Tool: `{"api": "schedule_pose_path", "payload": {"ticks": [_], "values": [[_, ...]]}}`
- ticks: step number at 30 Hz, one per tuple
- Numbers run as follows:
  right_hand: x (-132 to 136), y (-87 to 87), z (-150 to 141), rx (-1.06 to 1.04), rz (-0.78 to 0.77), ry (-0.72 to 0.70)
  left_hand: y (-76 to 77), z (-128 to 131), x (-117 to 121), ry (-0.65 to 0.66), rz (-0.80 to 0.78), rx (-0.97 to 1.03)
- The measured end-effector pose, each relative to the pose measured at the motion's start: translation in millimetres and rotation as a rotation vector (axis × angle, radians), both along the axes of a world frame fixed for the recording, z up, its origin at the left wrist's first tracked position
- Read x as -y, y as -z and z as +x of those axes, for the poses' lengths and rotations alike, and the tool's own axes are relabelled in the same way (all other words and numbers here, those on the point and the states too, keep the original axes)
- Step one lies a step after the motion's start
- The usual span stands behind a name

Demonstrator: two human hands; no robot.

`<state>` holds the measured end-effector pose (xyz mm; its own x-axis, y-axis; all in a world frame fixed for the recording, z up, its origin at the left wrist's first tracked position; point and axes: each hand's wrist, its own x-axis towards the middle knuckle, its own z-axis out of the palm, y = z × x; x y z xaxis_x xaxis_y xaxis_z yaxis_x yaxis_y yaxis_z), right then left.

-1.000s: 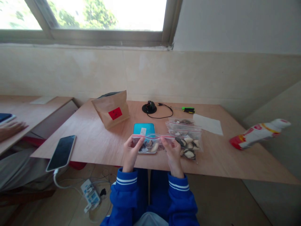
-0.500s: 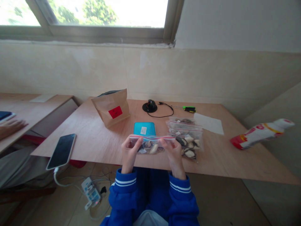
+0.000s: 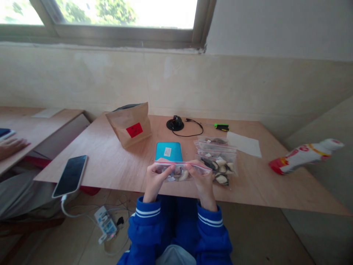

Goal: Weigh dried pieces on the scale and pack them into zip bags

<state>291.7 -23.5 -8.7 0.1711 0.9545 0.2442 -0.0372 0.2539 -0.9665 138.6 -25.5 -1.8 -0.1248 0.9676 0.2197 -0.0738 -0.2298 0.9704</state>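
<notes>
Between my hands is a clear zip bag (image 3: 179, 176) with a red seal line along its top and pale and brown pieces inside. My left hand (image 3: 156, 180) pinches the left part of its top edge, thumb on the near side. On the right part of that edge my right hand (image 3: 201, 180) pinches in the same way. The thumbs lie close together near the middle. Just beyond the bag is a blue box (image 3: 168, 150) with a white label. More zip bags (image 3: 220, 163) holding dark and white pieces lie right of my right hand, partly overlapping.
A brown paper pouch (image 3: 129, 127) stands at the back left, a phone (image 3: 70, 176) on a cable at the left edge. Behind are a black round-based device (image 3: 175, 123) and screwdrivers (image 3: 221, 127). Paper (image 3: 244, 143) and a bottle (image 3: 303, 156) are right. Another person's hand (image 3: 12, 147) rests far left.
My thumbs have moved closer together along the bag's top edge. The view has shifted slightly; the things on the table stay in place.
</notes>
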Motion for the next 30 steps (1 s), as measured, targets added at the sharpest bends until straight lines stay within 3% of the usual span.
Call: {"api": "schedule_pose_path", "payload": {"ticks": [3,9,18,24,30], "values": [[-1,0.3,-1,-0.014,0.0,0.004,0.1,2,-1,-0.004,0.009,0.016],[0,-4.7,-4,-0.03,-0.033,-0.117,5.7,3,-2,-0.037,0.109,-0.059],[-5,1.0,-13,0.04,0.028,0.009,1.9,5,-1,-0.123,0.096,-0.059],[-9,-0.9,-12,-0.014,-0.071,-0.133,2.1,-3,-8,-0.063,-0.078,0.012],[-10,0.9,-15,0.031,-0.057,-0.052,2.4,-5,-12,0.064,-0.175,0.048]]}}
